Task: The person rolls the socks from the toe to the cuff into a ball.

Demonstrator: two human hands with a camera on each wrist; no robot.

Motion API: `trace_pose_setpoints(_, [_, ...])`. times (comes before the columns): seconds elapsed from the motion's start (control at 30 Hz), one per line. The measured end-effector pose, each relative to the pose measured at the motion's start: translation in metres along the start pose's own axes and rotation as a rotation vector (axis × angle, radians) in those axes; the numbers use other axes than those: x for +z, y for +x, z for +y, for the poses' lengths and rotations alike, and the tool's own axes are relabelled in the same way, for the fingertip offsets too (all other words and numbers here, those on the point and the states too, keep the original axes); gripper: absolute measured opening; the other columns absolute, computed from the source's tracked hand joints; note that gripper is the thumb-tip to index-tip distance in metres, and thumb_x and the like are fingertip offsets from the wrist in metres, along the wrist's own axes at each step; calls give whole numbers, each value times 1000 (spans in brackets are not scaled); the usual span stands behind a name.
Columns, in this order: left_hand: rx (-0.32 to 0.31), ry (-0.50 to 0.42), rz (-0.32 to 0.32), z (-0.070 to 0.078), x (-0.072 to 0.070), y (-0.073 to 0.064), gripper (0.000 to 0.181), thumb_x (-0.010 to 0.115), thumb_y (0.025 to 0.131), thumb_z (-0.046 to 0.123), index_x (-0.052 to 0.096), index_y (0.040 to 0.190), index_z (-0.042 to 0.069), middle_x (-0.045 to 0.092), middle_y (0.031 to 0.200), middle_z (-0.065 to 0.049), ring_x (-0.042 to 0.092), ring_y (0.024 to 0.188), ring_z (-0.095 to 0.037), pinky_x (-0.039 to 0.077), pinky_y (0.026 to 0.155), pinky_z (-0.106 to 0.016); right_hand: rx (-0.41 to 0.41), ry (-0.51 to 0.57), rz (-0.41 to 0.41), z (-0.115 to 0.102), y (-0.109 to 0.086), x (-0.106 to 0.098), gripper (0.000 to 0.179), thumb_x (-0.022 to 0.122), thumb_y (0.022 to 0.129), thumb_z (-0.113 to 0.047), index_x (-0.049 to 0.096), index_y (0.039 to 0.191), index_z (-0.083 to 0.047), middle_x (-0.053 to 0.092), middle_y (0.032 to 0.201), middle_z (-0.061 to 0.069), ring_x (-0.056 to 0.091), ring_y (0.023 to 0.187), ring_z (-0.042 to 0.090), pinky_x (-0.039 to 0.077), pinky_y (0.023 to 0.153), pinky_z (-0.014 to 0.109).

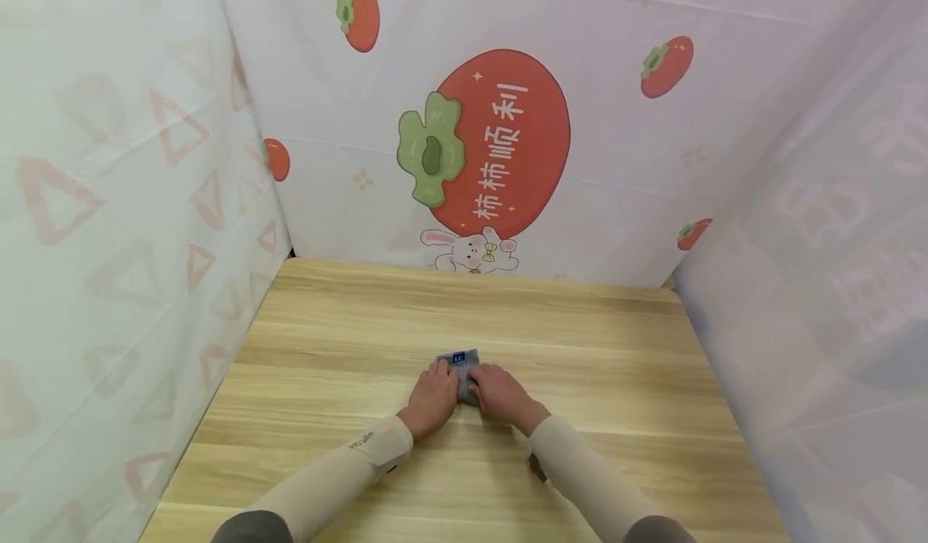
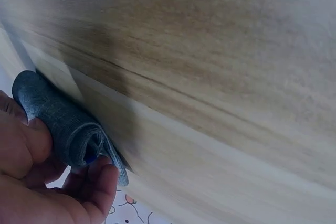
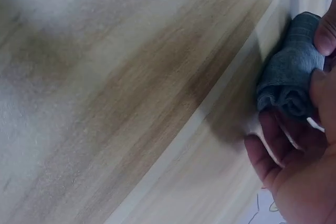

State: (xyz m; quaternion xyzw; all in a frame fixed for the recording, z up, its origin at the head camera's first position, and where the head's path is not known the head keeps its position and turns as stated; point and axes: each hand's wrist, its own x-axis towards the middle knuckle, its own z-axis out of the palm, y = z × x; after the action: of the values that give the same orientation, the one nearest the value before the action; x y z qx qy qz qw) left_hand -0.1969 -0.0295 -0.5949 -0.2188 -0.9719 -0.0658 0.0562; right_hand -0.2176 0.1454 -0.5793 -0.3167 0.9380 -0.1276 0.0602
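"柿柿顺利" (image 1: 499, 152) on persimmon (image 1: 540, 152), apparently "LC" (image 1: 458, 358) on grey cloth (image 1: 466, 375)

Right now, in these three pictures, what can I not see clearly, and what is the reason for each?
Label on the cloth: head view, too small to read surely.
Print on the left sleeve: head view, also too small.
Inside of the cloth's roll: left wrist view, its outer layers hide most.
Left hand: left wrist view, cut by the left and bottom edges.
Right hand: right wrist view, cut by the right edge.

Past the rolled grey cloth (image 2: 63, 119) I have open tabletop (image 1: 616, 366) — ahead and to both sides — until printed fabric walls (image 1: 326, 196) block me there.
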Motion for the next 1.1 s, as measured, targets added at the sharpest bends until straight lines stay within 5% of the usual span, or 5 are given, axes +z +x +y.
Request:
trace_pose_setpoints(0.2, [-23,-27,-49,-6,-3,11,14,65,95,17,67,87,6,64,84,-11,61,76,-24,52,64,-38,88,37,27,1,5,2,16,59,103,-20,65,109,-7,59,95,7,54,82,18,51,75,38])
trace_pose_setpoints(0.47, [-131,-442,-112,-19,-15,23,20,71,94,17,56,85,9,61,78,-4,57,70,-18,49,64,-34,55,-41,211,1,10,4,8,68,97,-17,62,94,-12,57,89,2,52,76,18,48,68,33])
trace_pose_setpoints(0.6, [-183,-520,-129,-20,-14,19,18,71,94,17,58,83,10,61,81,-3,55,73,-16,47,67,-32,1,-123,204,0,6,8,16,72,94,-26,65,97,-12,61,89,2,56,75,19,51,68,35])
trace_pose_setpoints(0.8, [-134,-366,53,-13,-8,9,17,71,92,20,61,84,9,58,84,-6,55,78,-22,48,71,-38,21,-169,117,-2,-3,12,45,80,84,-43,62,112,-11,65,106,6,62,89,22,54,79,42])
trace_pose_setpoints(1.1, [108,-24,291,-1,11,-14,14,73,88,18,62,91,10,58,84,-4,57,74,-19,48,61,-32,24,-242,243,-9,-15,19,30,81,83,-31,63,95,-11,63,92,5,59,78,21,53,70,39])
